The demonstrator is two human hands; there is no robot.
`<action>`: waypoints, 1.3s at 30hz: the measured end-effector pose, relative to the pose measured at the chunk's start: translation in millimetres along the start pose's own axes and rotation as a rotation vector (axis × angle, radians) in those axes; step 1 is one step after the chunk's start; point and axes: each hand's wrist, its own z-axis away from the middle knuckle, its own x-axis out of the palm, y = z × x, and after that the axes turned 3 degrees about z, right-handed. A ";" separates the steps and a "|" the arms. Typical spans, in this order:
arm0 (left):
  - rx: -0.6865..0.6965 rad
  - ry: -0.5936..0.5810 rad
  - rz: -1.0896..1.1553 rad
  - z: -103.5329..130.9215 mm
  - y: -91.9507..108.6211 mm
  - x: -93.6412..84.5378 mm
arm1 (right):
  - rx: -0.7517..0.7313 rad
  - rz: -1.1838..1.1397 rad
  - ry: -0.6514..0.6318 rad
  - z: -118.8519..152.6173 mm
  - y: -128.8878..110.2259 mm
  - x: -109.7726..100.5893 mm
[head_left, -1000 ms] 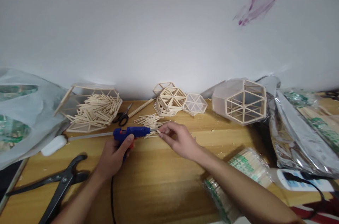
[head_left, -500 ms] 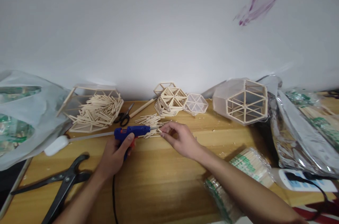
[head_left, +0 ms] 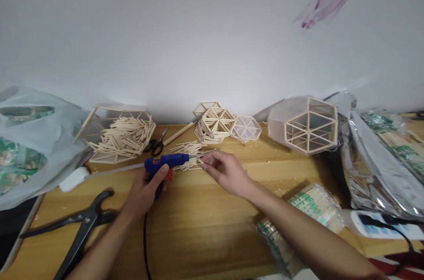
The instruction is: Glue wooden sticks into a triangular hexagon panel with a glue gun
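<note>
My left hand (head_left: 147, 187) is wrapped round the handle of a blue glue gun (head_left: 167, 162), whose nozzle points right. A long glue stick (head_left: 114, 170) sticks out of its back. My right hand (head_left: 225, 169) pinches a thin wooden stick (head_left: 200, 162) close to the nozzle. Beneath and behind the nozzle lies a loose pile of short sticks (head_left: 187, 147). Behind it stands a stack of wooden hexagonal frames (head_left: 217, 124), with a covered hexagonal panel (head_left: 247, 128) to its right.
A frame full of sticks (head_left: 124, 136) and scissors (head_left: 157, 143) lie back left, large pliers (head_left: 86, 222) front left. At the right are a covered lantern-like frame (head_left: 308, 125), packaged sticks (head_left: 314, 205) and a power strip (head_left: 384, 225). A plastic bag (head_left: 62, 125) bulges far left.
The camera view has shifted slightly. The glue gun's nozzle sits slightly higher relative to my right fingers. Both hands keep their holds.
</note>
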 end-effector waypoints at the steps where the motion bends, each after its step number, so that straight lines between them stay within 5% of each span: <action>1: -0.035 -0.010 0.050 -0.3 2.3 -0.5 | 0.001 0.003 -0.002 0.1 0.0 0.0; 6: -0.122 -0.036 0.214 -2.6 7.6 -5.4 | 0.011 0.003 -0.017 0.6 -0.9 -0.9; 16: -0.134 -0.108 0.190 -2.4 7.0 1.5 | 0.109 -0.130 -0.030 -1.4 2.4 -1.3; 18: -0.146 -0.098 0.253 -3.3 9.1 0.9 | 0.236 -0.331 -0.180 -0.9 4.5 -3.3; 22: -0.176 -0.109 0.318 -5.1 12.3 -1.8 | 0.447 -0.592 -0.805 8.4 7.4 -4.8; 24: -0.186 -0.120 0.309 -5.4 12.0 -2.4 | 0.469 -0.588 -0.984 14.0 8.5 -2.3; 26: -0.183 -0.127 0.300 -5.3 10.5 -2.1 | 0.476 -0.563 -0.979 16.2 9.8 1.0; 32: -0.169 -0.138 0.315 -6.4 6.1 -0.2 | 0.257 -0.446 -0.557 6.0 9.3 3.7; 39: -0.162 -0.117 0.343 -7.9 8.4 2.1 | 0.067 -0.331 -0.943 17.3 -4.6 8.5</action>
